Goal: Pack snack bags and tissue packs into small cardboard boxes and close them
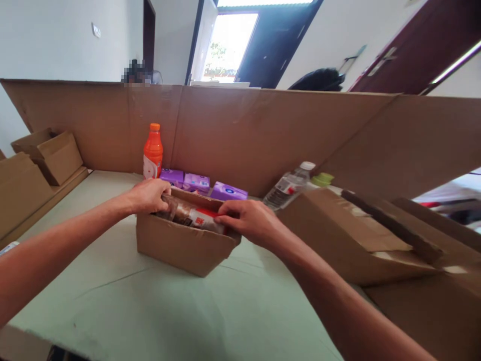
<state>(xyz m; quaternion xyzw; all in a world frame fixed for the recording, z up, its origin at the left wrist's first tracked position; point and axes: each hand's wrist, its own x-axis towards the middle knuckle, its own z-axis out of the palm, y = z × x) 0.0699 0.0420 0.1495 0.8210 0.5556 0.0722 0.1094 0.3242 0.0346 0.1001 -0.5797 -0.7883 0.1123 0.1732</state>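
Note:
A long packet (188, 213), brown at the left and white with red print at the right, lies in the mouth of a small cardboard box (176, 243). My left hand (151, 195) grips the packet's left end, its fingers bent over the box's edge. At the other end, the thumb and fingers of my right hand (250, 219) close on the white and red part. The packet's underside and whatever lies below it are hidden inside the box.
Behind the box stand an orange bottle (153, 150) and several purple packs (229, 191). A clear bottle (289, 185) leans at the right beside cardboard boxes (338, 220). More boxes (60, 155) sit at the left. A tall cardboard wall (233, 130) closes off the table's (169, 311) back.

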